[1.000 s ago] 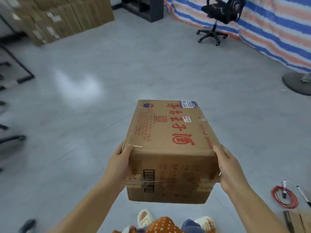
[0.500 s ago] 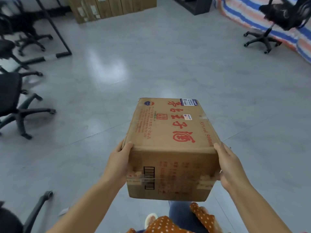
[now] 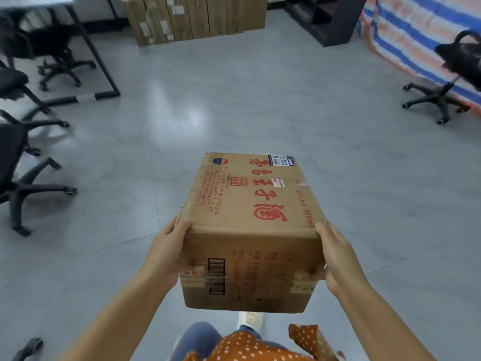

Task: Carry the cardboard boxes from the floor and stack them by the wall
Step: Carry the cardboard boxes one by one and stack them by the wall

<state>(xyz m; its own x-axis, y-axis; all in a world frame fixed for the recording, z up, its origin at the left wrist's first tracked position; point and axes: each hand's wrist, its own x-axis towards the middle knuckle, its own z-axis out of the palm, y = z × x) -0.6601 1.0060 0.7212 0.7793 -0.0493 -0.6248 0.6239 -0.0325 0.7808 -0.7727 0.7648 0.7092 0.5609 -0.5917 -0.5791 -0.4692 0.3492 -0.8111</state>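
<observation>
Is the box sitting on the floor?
No, the cardboard box is up in the air, held between the left hand and right hand.

Between the left hand (image 3: 166, 252) and right hand (image 3: 338, 256), the cardboard box (image 3: 250, 204) is tan-brown with red lettering and a black barcode. Below the hands, the garment (image 3: 247, 347) is orange with white dots. Beyond them, the floor (image 3: 234, 100) is grey; far right, the tarp (image 3: 406, 35) has blue, white and orange stripes.

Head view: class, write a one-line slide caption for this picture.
Both hands, left and right, carry a brown cardboard box with red lettering over grey floor towards cardboard boxes stacked by the wall.
</observation>
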